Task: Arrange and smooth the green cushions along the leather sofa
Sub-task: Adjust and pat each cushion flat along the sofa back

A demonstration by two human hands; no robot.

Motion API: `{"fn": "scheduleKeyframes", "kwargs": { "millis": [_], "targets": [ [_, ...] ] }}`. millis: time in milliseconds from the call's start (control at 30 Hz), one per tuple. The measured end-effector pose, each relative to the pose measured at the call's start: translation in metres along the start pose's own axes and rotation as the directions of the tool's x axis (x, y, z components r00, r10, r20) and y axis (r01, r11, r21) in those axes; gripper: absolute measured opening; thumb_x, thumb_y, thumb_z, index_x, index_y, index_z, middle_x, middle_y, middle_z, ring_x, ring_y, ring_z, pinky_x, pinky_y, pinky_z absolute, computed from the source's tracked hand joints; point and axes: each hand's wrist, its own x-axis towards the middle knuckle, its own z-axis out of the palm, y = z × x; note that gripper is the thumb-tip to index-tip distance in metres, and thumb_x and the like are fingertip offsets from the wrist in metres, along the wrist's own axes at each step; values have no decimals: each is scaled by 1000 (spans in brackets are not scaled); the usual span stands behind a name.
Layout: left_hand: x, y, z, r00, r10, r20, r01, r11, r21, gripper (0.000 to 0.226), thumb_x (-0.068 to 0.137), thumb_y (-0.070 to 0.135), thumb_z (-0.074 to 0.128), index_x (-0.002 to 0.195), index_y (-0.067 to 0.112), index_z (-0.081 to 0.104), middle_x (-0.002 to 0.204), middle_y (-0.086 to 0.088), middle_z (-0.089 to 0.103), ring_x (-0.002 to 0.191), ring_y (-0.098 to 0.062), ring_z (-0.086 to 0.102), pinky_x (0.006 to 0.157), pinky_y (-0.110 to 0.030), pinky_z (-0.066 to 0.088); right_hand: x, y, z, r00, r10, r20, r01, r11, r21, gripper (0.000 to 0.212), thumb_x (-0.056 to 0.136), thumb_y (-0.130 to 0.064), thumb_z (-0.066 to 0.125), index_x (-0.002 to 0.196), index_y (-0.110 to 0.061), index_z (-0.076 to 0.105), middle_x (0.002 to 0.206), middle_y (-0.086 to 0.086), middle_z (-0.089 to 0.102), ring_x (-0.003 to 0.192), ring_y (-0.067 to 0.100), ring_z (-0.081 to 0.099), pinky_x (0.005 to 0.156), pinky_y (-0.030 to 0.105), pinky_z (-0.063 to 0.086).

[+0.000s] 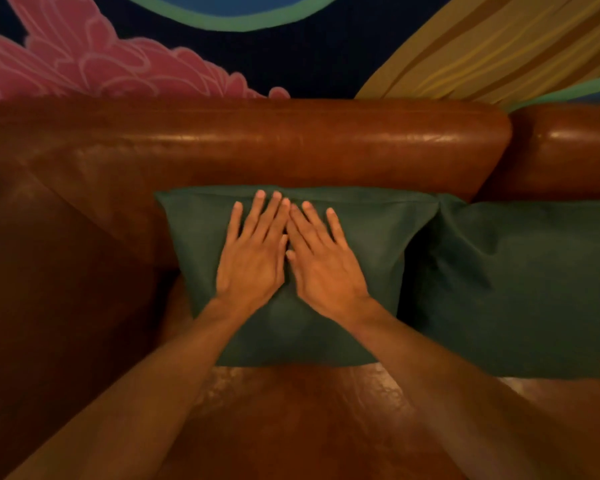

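Brown leather sofa (243, 140) under painted mural (84, 64); green cushion (371, 244) leaned on backrest, second cushion (516, 289) touching its right. Left hand (252, 261) and right hand (324, 268) lay flat, fingers straight, pressing it, gripping nothing.

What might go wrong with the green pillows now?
The left hand and right hand lie flat on the green cushion. Pushing hard might make it slide forward on the shiny leather seat. Sweeping outward, the right hand may bump the second cushion, which touches it, and knock it crooked.
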Motion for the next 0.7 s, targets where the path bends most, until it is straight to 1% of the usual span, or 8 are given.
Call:
{"fn": "scheduleKeyframes", "kwargs": {
  "millis": [100,200,267,333,433,500,567,700],
  "targets": [
    [11,-36,10,997,-81,-6,81,994,75,61,106,42,27,162,18,25,171,-1,21,159,-26,10,127,-55,3,-3,53,8,993,115,-41,-114,993,27,60,105,-36,34,161,-12,35,169,6,31,159,29,22,129,58,14],
    [12,-66,12,997,-78,-14,79,992,95,64,107,48,25,164,19,17,172,0,14,160,-25,4,127,-57,1,-17,100,9,978,200,-60,-200,980,-9,61,107,-39,29,163,-14,30,170,5,28,159,30,22,128,58,14],
    [14,-73,11,996,-86,-29,88,993,79,65,108,49,25,164,17,17,171,-3,19,159,-26,8,127,-57,2,-22,117,9,970,232,-67,-234,972,-34,60,109,-40,25,163,-14,28,171,5,27,159,29,21,129,56,14],
    [17,-73,10,992,-112,-55,116,991,69,65,107,48,29,161,13,26,163,-8,35,155,-28,23,127,-57,7,-21,126,8,963,254,-83,-258,965,-41,58,110,-40,24,161,-13,31,167,8,33,156,31,27,129,53,16],
    [20,-76,6,988,-104,-111,109,993,45,55,105,46,34,143,9,47,137,-12,55,128,-31,46,121,-55,22,-14,128,8,960,235,-154,-245,968,-46,51,110,-41,26,142,-9,48,134,16,54,126,36,49,115,51,30],
    [22,-79,4,987,-77,-144,82,996,29,46,106,46,33,129,10,52,122,-12,58,110,-32,48,107,-51,31,-9,125,9,954,230,-194,-247,966,-70,41,108,-41,28,120,-9,51,112,16,55,103,36,50,98,49,32],
    [23,-81,2,987,-58,-150,63,998,29,43,106,45,33,121,10,53,115,-12,57,102,-32,47,95,-49,31,-7,123,9,950,235,-206,-256,963,-81,35,108,-40,30,107,-10,48,103,15,52,95,35,49,90,48,32],
    [25,-87,-6,989,-17,-147,24,999,44,41,106,44,35,117,9,52,112,-13,56,99,-32,46,87,-47,29,-10,117,5,940,245,-238,-263,964,-46,32,108,-38,31,105,-11,47,100,15,50,92,34,46,84,47,30]
  ]
}}
